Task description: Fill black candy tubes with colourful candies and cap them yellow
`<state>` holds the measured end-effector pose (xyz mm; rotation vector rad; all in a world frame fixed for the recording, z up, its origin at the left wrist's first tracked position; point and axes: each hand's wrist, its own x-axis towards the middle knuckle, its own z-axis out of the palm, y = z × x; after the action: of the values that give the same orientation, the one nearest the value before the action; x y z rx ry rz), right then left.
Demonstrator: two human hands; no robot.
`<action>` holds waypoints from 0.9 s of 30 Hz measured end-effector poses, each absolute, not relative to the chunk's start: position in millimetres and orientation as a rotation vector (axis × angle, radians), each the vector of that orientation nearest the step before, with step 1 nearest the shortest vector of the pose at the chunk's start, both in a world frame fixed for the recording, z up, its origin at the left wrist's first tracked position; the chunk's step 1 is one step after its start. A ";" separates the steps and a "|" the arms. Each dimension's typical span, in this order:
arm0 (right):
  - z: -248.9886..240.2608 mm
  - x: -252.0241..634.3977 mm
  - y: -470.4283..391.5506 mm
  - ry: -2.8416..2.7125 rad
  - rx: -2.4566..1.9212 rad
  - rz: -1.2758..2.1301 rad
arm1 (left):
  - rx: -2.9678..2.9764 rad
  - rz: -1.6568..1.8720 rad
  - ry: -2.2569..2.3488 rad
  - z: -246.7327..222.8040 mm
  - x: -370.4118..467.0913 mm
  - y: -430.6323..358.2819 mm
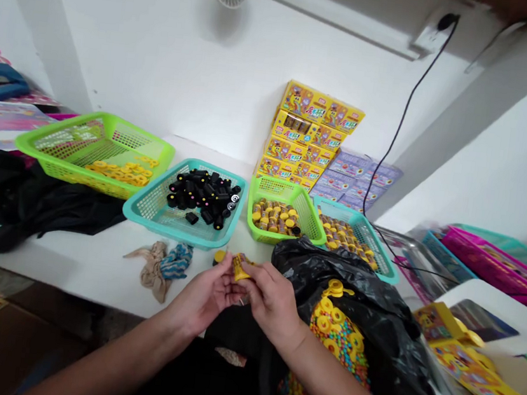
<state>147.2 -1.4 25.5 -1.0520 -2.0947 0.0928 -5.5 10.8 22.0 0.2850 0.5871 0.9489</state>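
Both my hands meet over the front edge of the white table, around a small yellow cup-like piece with a brown patterned band [240, 268]. My left hand [206, 293] is closed on it from the left, palm partly turned up. From the other side, my right hand [274, 302] pinches the same piece. A small yellow-topped cylinder [219, 257] stands just behind my left fingertips. To the right of my right hand, a black plastic bag [386, 328] lies open around yellow ring-shaped parts [335, 327] and many small coloured beads [355, 355].
Behind my hands are a blue basket [147, 204] of black pieces, a green basket [316, 220] of yellow-capped containers, another blue basket [384, 254] and a larger green basket [52, 139]. Crumpled cloths [159, 268] lie left. Yellow boxes [313, 127] are stacked behind; a black cable [406, 106] hangs right.
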 end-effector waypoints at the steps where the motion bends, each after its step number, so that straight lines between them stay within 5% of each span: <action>1: 24.3 147.4 -0.6 -2.075 -1.056 0.113 | 0.294 0.942 0.598 20.9 -5.9 10.8; 27: 18.2 149.3 4.4 -1.920 -1.049 0.338 | 0.268 0.908 0.596 15.8 -7.7 18.7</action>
<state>149.3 4.4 18.2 -1.0489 -1.9201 0.3384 -7.7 18.7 15.8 0.2679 0.5964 0.9077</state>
